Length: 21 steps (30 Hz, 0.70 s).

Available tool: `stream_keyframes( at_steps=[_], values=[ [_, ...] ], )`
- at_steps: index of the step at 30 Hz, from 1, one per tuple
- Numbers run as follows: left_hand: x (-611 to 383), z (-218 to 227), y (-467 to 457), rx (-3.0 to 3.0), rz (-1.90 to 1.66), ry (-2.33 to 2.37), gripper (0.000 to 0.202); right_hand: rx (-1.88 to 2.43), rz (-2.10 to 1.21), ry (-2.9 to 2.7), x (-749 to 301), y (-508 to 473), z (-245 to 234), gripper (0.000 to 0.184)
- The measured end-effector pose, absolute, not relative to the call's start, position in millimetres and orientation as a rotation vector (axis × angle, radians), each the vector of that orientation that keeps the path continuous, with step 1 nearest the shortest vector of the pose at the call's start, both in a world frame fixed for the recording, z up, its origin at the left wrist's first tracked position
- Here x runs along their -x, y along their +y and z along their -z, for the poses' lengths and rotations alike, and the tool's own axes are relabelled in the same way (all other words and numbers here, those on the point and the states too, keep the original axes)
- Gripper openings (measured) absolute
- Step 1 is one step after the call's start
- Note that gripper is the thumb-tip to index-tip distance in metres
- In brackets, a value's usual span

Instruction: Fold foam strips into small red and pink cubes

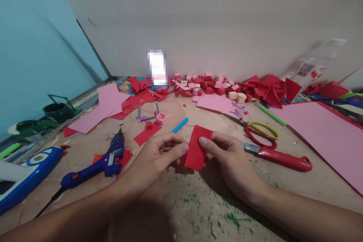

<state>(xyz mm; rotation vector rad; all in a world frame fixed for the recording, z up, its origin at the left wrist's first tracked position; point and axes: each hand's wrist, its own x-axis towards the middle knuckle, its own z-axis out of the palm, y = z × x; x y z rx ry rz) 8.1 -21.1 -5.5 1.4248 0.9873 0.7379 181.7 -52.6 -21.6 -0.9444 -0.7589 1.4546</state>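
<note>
A small rectangle of red paper (196,150) is held up above the table between both hands. My left hand (161,155) pinches its left edge between thumb and fingers. From the other side my right hand (227,153) grips it, thumb flat on the front face and fingers behind. Just beyond the hands lies a light blue stick-shaped tool (180,124), partly behind my left hand. A red paper strip (147,134) lies beyond my left hand, with a small open pink paper box (160,119) and a tiny red one (148,125) at its far end.
To the left lies a blue glue gun (109,159) with a lit red light. Scissors (261,134) and a red-handled knife (283,158) lie right. Small folded paper cubes (208,85) are heaped at the back beside a lit phone (157,68). Pink sheets (326,132) cover the right side.
</note>
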Motion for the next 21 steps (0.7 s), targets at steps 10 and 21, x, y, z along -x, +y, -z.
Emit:
stream_keyframes(
  at_steps=[10, 21],
  values=[
    [-6.4, 9.9, -22.9, -1.525, -0.646, 1.052, 0.023, 0.942, -1.512, -0.949, -183.4, -53.8, 18.4, 0.026],
    [-8.3, 7.7, -25.0, -1.503, -0.562, 1.013, 0.034, 1.024, -1.427, -1.025, -187.2, -51.1, 21.0, 0.032]
  ],
)
